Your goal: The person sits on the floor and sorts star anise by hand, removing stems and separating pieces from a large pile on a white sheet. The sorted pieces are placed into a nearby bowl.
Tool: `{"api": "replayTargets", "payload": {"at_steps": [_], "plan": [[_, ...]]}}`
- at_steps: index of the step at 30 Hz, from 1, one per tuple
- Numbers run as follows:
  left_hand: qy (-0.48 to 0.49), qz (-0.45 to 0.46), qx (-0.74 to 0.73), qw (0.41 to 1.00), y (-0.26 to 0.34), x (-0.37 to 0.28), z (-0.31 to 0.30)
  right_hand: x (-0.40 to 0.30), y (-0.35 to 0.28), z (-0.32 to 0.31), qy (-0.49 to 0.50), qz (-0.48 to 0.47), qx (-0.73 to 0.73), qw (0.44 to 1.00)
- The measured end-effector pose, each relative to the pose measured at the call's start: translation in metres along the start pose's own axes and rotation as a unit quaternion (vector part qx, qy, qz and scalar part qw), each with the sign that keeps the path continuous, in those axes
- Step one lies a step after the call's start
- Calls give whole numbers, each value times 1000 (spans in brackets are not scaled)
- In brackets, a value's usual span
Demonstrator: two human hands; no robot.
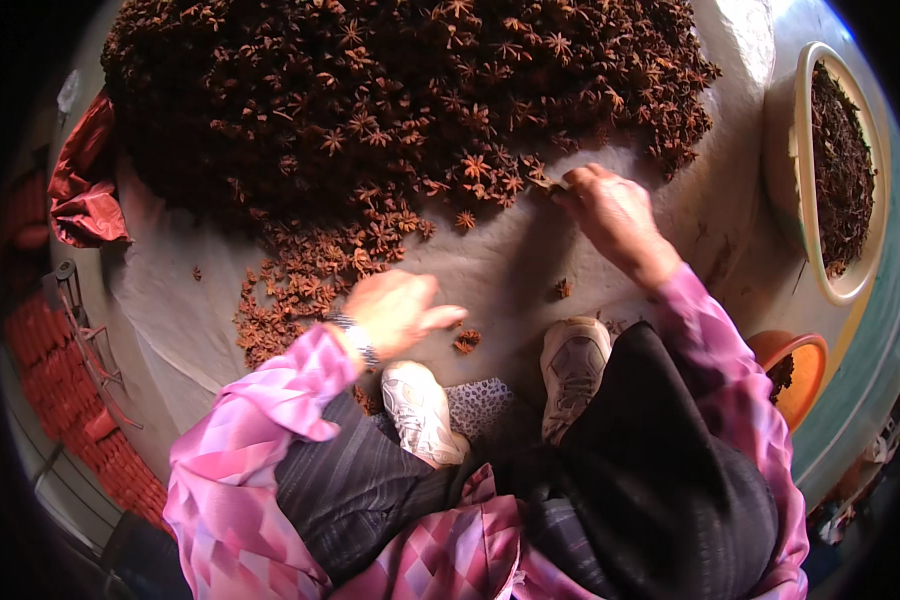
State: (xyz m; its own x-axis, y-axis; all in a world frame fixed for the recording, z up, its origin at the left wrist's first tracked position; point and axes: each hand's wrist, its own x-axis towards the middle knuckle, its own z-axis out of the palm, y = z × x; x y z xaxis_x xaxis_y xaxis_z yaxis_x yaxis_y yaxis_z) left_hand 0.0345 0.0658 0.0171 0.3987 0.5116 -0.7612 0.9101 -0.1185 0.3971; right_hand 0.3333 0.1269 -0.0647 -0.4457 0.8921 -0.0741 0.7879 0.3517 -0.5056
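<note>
A large heap of dried star anise spreads over a pale sheet on the floor. My right hand is at the heap's near edge, thumb and fingers pinched on a small brownish piece, perhaps a stalk or leaf. Lower and to the left, my left hand hovers over the sheet, slightly blurred, thumb stretched out, with nothing seen in it. A smaller spread of star anise lies beside it. Single stars lie on the sheet, one near my left shoe and another above my right shoe.
At the right stands a cream tub of dark plant debris, and nearer me an orange container with dark bits. A red plastic bag lies at the left. Beyond a metal frame are stacked red objects. My shoes flank patterned cloth.
</note>
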Motion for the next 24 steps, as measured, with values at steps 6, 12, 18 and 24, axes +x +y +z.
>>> {"api": "replayTargets", "payload": {"at_steps": [6,12,18,24], "plan": [[233,77,49,968,37,36,1,-58,-1,-48,-105,47,-49,992],[290,118,271,910,57,98,45,5,-34,-39,1,6,-38,999],[150,105,202,962,11,35,45,41,-25,30,31,-45,-33,998],[81,16,-740,668,54,44,25,-21,-63,4,72,-73,116,988]]}}
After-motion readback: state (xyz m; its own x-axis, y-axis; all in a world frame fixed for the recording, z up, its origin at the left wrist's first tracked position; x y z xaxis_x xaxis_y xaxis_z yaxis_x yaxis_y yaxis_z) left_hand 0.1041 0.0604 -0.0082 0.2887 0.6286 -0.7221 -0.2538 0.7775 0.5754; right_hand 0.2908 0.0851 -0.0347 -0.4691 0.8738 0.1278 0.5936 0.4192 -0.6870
